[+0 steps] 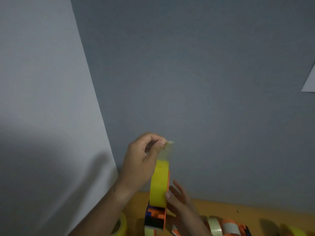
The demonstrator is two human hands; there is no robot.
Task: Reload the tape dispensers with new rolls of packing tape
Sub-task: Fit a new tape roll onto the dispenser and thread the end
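Observation:
An orange tape dispenser [159,217] stands on end at the bottom centre, with a yellow tape roll [159,183] mounted in it. My left hand [141,160] pinches the loose clear end of the tape [167,147] and holds it up above the roll. My right hand [179,200] steadies the dispenser from the right, thumb against the roll's edge, fingers fairly straight. A second orange dispenser [228,227] with a pale roll lies at the bottom right.
A yellow tape roll [121,226] lies at the bottom left on the orange table [221,208]. Another yellow roll [296,231] shows at the lower right edge. Grey walls fill most of the view, meeting in a corner on the left.

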